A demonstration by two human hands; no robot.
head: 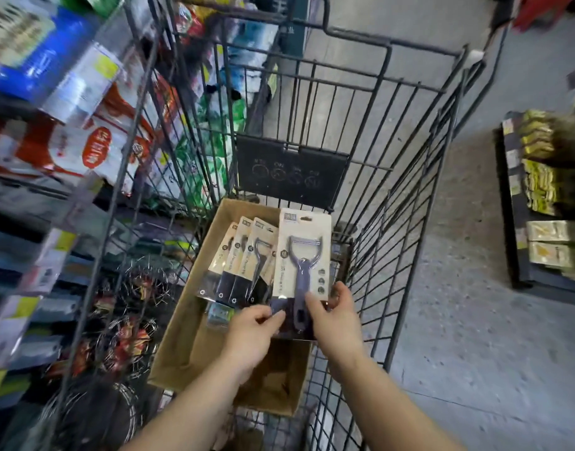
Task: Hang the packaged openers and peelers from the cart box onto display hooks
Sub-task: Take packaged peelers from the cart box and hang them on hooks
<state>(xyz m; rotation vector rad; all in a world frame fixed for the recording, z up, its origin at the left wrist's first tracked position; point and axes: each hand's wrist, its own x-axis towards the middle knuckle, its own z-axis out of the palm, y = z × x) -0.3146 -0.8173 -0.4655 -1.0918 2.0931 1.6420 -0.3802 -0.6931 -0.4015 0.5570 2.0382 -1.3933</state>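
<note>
A packaged peeler, grey with a Y-shaped head on a cream card with a dark bottom, stands upright over the right side of the cardboard box. More cream-and-black packs lean in a fanned row near the box's far end.

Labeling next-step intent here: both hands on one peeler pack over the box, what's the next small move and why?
Probably lift the peeler pack clear of the cardboard box and swing it left toward the shelving. Left hand and right hand pinch its bottom edge, it stands above the remaining packs, and its hang slot at the top is free.
</note>
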